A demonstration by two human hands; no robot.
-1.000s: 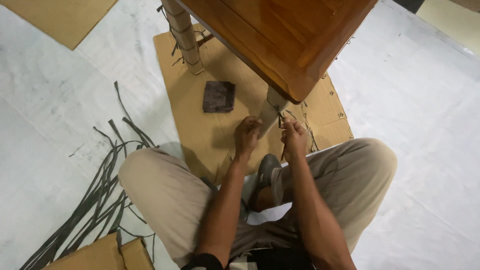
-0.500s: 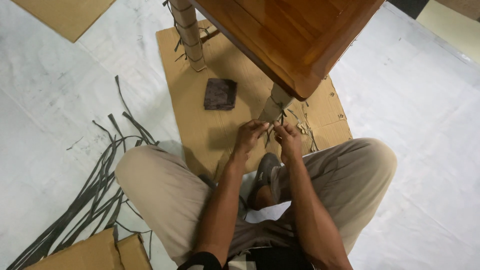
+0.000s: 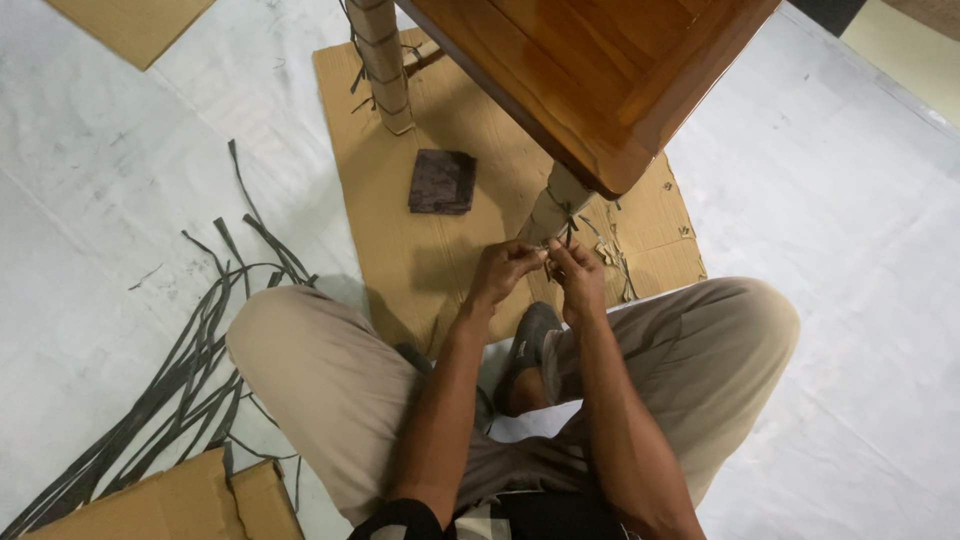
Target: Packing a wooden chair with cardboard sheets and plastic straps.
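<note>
Both hands have closed in since 1 s ago: they sat apart on either side of the wrapped table leg point(image 3: 560, 205), now the fingertips meet just below it. I see the left hand point(image 3: 503, 270) pinching a dark strap point(image 3: 568, 233) at the leg's lower end, and the right hand point(image 3: 578, 277) pinching the same strap from the other side, approx. touching the left. Leg is wrapped in cardboard w/ straps round it and stands on a cardboard sheet point(image 3: 440, 260). Dark cloth point(image 3: 441, 181) lies on the sheet, well apart. Loose straps point(image 3: 190, 370) are piled on the floor by my left knee.
</note>
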